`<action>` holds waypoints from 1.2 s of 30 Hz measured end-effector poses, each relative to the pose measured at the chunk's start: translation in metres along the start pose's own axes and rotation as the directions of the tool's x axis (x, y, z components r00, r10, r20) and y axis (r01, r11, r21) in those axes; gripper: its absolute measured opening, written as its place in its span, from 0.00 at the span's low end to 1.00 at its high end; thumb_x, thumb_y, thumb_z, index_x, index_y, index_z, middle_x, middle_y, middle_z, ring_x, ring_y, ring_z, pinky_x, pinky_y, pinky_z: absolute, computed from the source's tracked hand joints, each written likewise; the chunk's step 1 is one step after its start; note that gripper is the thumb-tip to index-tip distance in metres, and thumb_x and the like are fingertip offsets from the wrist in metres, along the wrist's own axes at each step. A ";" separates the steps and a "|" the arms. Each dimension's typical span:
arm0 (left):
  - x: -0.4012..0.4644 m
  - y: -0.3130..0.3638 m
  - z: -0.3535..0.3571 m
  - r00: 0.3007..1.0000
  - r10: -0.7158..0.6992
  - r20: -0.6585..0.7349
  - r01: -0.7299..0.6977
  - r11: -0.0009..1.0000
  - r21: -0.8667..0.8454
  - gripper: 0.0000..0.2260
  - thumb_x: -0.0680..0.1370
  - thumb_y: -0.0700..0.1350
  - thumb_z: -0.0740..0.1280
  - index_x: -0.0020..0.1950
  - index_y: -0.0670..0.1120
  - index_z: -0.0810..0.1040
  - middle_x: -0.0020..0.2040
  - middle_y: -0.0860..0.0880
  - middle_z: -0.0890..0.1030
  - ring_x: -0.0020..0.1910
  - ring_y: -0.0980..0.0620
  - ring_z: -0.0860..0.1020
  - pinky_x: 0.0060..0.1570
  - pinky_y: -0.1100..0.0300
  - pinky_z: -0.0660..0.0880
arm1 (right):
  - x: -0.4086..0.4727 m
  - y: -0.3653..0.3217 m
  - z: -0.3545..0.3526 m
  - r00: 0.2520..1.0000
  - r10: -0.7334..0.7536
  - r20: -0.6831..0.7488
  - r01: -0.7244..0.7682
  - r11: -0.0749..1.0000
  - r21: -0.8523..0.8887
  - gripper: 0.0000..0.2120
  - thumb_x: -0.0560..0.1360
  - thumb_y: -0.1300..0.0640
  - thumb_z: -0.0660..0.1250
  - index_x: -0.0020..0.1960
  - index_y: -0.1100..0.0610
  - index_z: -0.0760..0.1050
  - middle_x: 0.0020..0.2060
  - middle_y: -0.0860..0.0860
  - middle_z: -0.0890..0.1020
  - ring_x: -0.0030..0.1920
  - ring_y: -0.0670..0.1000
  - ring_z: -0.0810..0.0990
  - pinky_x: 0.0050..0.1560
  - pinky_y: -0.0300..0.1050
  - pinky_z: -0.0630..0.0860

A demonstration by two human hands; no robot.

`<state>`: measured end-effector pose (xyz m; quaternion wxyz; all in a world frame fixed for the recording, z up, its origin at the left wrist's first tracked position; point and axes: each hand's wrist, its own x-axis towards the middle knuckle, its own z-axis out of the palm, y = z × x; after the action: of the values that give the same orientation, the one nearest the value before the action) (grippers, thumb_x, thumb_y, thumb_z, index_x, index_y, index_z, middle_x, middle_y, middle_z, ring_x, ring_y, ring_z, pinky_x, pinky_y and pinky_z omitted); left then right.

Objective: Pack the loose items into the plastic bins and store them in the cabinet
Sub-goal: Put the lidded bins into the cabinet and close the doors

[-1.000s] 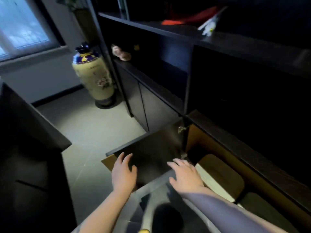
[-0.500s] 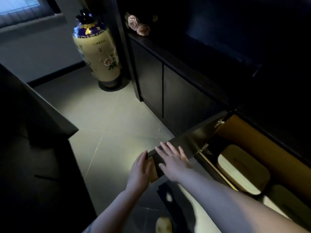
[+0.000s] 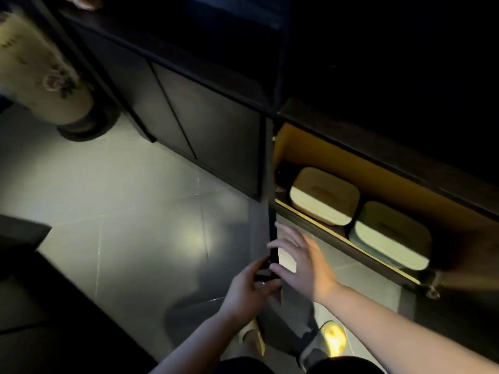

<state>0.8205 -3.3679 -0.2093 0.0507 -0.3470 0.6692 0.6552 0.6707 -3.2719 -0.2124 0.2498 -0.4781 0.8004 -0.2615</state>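
Since half a second ago the cabinet door (image 3: 272, 217) has swung from lying angled across the view to standing edge-on, and both hands have followed its free edge. The open compartment now shows two bins where before one was mostly cut off.

Two plastic bins sit side by side on the cabinet shelf (image 3: 340, 233), touching or nearly so. First bin (image 3: 324, 195), with a tan lid and pale body, lies beyond and to the right of the right grip. Second bin (image 3: 391, 238), with a darker lid, sits further right, at the shelf's front lip. The compartment's inner walls are yellow-orange.

Left hand (image 3: 247, 290): fingers curled round the lower end of the door edge, thumb on the near face, a closed grip on the door. Right hand (image 3: 305, 265): fingers spread wide, palm flat toward the inner face of the door, holding nothing; blurred, so contact with the door cannot be told.

Left of the grips is a pale tiled floor (image 3: 121, 211) with a bright patch of light. Far up and left stands a large cream vase (image 3: 40, 71) with a flower pattern, blurred. Closed dark doors (image 3: 189, 117) run between vase and open compartment. Below the grips are two yellow slippers (image 3: 333, 341) on the person's feet.
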 end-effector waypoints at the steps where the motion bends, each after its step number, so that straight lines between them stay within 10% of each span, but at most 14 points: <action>1: 0.007 0.008 0.019 1.000 0.006 0.027 -0.006 1.000 -0.008 0.23 0.73 0.48 0.72 0.62 0.65 0.70 0.53 0.65 0.80 0.52 0.63 0.79 0.47 0.67 0.77 | -0.012 0.013 -0.010 0.995 0.099 -0.023 -0.097 0.992 0.078 0.22 0.71 0.40 0.66 0.64 0.39 0.68 0.72 0.40 0.64 0.71 0.42 0.63 0.66 0.44 0.66; 4: 0.030 0.033 0.075 0.997 0.004 0.080 -0.003 1.000 -0.014 0.26 0.73 0.46 0.72 0.62 0.70 0.68 0.53 0.61 0.81 0.54 0.60 0.79 0.54 0.59 0.78 | -0.036 0.053 -0.046 0.932 0.362 -0.027 -0.349 0.913 0.211 0.23 0.70 0.42 0.70 0.64 0.42 0.71 0.62 0.41 0.76 0.60 0.44 0.76 0.58 0.40 0.72; 8: 0.071 0.067 0.148 0.998 0.054 0.024 -0.055 0.997 0.055 0.26 0.75 0.44 0.69 0.71 0.49 0.65 0.57 0.53 0.81 0.55 0.57 0.79 0.55 0.62 0.77 | -0.047 0.101 -0.098 0.882 0.461 -0.102 -0.444 0.883 0.152 0.08 0.73 0.43 0.68 0.47 0.45 0.80 0.41 0.40 0.81 0.45 0.44 0.80 0.43 0.35 0.72; 16: 0.128 0.112 0.239 0.971 0.014 -0.238 -0.012 1.000 0.011 0.28 0.77 0.45 0.67 0.74 0.44 0.61 0.67 0.48 0.74 0.65 0.51 0.73 0.54 0.69 0.67 | -0.032 0.157 -0.152 0.751 0.639 -0.164 -0.611 0.768 0.194 0.12 0.74 0.41 0.65 0.51 0.47 0.81 0.46 0.47 0.84 0.48 0.51 0.81 0.44 0.44 0.76; 20: 0.149 0.129 0.255 0.953 0.007 -0.303 -0.016 0.999 -0.029 0.19 0.77 0.38 0.65 0.68 0.41 0.68 0.61 0.45 0.77 0.49 0.58 0.78 0.47 0.77 0.69 | -0.037 0.162 -0.161 0.723 0.661 -0.203 -0.594 0.744 0.305 0.12 0.78 0.49 0.62 0.58 0.48 0.78 0.55 0.50 0.82 0.56 0.54 0.79 0.53 0.45 0.75; 25: 0.127 0.127 0.275 0.965 -0.119 -0.236 0.127 0.992 0.018 0.26 0.78 0.45 0.64 0.74 0.45 0.59 0.66 0.43 0.75 0.64 0.42 0.74 0.63 0.46 0.71 | -0.099 0.166 -0.181 0.733 0.615 -0.290 -0.515 0.781 0.353 0.13 0.78 0.53 0.62 0.61 0.47 0.76 0.60 0.47 0.79 0.61 0.51 0.75 0.59 0.44 0.71; 30: 0.060 0.109 0.344 0.966 -0.126 0.225 0.059 0.957 0.284 0.14 0.79 0.46 0.62 0.64 0.48 0.73 0.59 0.47 0.79 0.59 0.45 0.77 0.62 0.49 0.72 | -0.226 0.181 -0.194 0.565 0.709 -0.423 -0.633 0.701 0.329 0.16 0.77 0.53 0.61 0.64 0.47 0.73 0.64 0.44 0.75 0.64 0.47 0.71 0.65 0.43 0.67; 36: 0.022 0.123 0.438 0.759 0.026 0.650 -0.430 0.770 0.471 0.12 0.75 0.42 0.66 0.57 0.53 0.77 0.55 0.52 0.79 0.56 0.53 0.76 0.53 0.63 0.71 | -0.387 0.196 -0.183 0.106 0.807 -0.581 -0.876 0.353 0.330 0.22 0.75 0.57 0.64 0.69 0.51 0.70 0.69 0.49 0.70 0.70 0.51 0.64 0.70 0.45 0.60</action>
<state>0.5685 -2.9892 -0.1769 0.2847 0.0064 0.8253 0.4876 0.5893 -2.8125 -0.1478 0.0268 0.1793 0.9662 -0.1833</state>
